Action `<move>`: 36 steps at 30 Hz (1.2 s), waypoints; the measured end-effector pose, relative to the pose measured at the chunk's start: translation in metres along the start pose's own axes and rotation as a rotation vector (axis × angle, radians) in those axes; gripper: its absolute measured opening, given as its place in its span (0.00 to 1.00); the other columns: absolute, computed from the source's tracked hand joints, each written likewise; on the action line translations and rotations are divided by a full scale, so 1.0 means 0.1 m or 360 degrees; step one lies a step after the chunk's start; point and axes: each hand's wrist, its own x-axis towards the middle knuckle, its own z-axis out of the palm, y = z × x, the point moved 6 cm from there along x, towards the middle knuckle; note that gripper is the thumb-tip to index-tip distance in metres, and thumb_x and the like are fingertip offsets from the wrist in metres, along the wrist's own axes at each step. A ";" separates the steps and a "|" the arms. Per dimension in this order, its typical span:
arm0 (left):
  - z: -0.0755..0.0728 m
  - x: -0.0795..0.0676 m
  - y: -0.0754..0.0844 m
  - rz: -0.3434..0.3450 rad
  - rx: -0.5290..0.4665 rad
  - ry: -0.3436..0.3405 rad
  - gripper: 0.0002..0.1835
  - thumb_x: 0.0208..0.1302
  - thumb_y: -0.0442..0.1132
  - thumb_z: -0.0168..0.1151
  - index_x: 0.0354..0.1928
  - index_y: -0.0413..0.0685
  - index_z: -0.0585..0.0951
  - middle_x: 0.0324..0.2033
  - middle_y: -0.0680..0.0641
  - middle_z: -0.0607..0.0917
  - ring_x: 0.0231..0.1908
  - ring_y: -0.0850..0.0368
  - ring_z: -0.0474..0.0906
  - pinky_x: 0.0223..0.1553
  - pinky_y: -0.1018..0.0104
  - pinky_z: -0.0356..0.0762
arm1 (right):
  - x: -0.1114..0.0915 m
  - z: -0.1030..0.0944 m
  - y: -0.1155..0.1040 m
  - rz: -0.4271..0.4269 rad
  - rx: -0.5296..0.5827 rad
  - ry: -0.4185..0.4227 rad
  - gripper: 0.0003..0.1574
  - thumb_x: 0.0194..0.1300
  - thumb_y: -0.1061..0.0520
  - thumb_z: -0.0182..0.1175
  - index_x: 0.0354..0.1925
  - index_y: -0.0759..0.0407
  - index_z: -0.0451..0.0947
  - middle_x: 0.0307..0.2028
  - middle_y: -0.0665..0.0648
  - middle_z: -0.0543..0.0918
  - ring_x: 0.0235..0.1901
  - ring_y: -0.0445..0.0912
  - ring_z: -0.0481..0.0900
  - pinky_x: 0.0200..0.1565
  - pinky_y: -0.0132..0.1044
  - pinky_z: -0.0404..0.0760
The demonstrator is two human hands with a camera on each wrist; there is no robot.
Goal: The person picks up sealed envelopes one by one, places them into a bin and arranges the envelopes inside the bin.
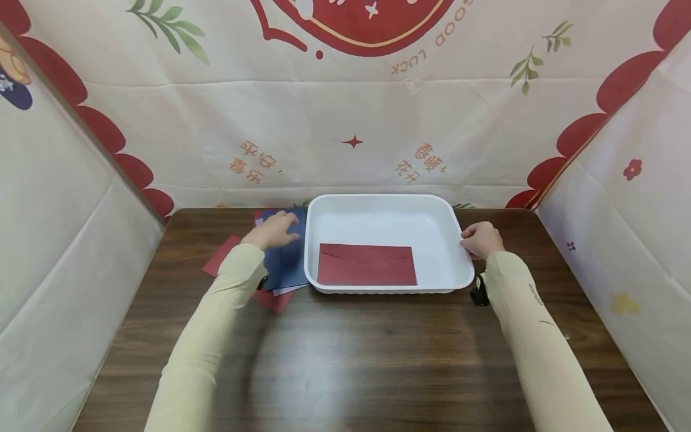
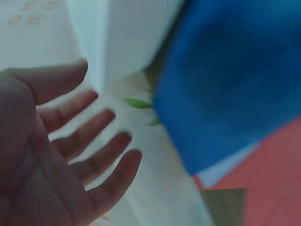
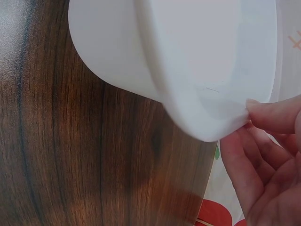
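A white tray [image 1: 378, 225] stands toward the back of the table. Along its front side, inside, lies a red envelope [image 1: 367, 265] with its flap line facing up. My right hand [image 1: 482, 239] pinches the tray's right rim between thumb and fingers, which the right wrist view shows close up. Over the envelope pile to the left of the tray hovers my left hand [image 1: 274, 230], its fingers spread and relaxed with nothing in them. A blue envelope [image 1: 291, 264] tops that pile, with pale and red envelopes [image 2: 277, 165] sticking out beneath it.
The dark wood table [image 1: 345, 360] extends in front of the tray toward me. Behind it hangs a printed white cloth [image 1: 302, 120], and similar white panels [image 1: 65, 240] border the left and right sides.
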 end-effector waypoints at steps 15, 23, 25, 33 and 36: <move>0.73 -0.05 -0.37 -0.0356 0.0192 0.0077 0.38 0.57 0.54 0.59 0.60 0.33 0.63 0.60 0.29 0.60 0.58 0.33 0.57 0.53 0.44 0.65 | 0.03 0.02 0.02 -0.0003 -0.0025 0.0025 0.19 0.58 0.61 0.57 0.47 0.72 0.72 0.44 0.72 0.73 0.33 0.55 0.76 0.31 0.41 0.81; 0.74 -0.09 -0.34 -0.0372 0.0178 0.0053 0.39 0.54 0.52 0.64 0.60 0.34 0.62 0.62 0.30 0.59 0.59 0.33 0.57 0.53 0.43 0.65 | 0.05 0.01 0.03 0.0006 -0.0034 0.0028 0.19 0.58 0.61 0.57 0.47 0.72 0.72 0.43 0.72 0.73 0.33 0.55 0.76 0.29 0.40 0.81; 0.72 -0.12 -0.35 -0.0348 0.0143 0.0023 0.39 0.53 0.50 0.65 0.60 0.34 0.61 0.62 0.30 0.58 0.60 0.33 0.56 0.53 0.42 0.64 | 0.05 0.01 0.04 0.0004 -0.0034 0.0027 0.19 0.58 0.61 0.57 0.47 0.72 0.72 0.43 0.72 0.73 0.32 0.55 0.76 0.29 0.40 0.81; 0.64 -0.22 -0.50 -0.0122 0.0030 -0.0059 0.38 0.44 0.33 0.71 0.58 0.33 0.64 0.61 0.29 0.60 0.61 0.36 0.57 0.60 0.48 0.57 | 0.04 0.01 0.03 0.0012 -0.0024 0.0011 0.20 0.58 0.61 0.57 0.47 0.72 0.72 0.44 0.72 0.73 0.34 0.56 0.76 0.31 0.41 0.81; 0.62 -0.25 -0.55 -0.0127 -0.0002 -0.0061 0.38 0.43 0.31 0.71 0.58 0.34 0.64 0.61 0.30 0.61 0.61 0.36 0.57 0.59 0.47 0.58 | 0.04 0.01 0.04 0.0013 -0.0026 0.0011 0.20 0.58 0.61 0.56 0.47 0.72 0.72 0.45 0.72 0.72 0.34 0.56 0.76 0.30 0.41 0.81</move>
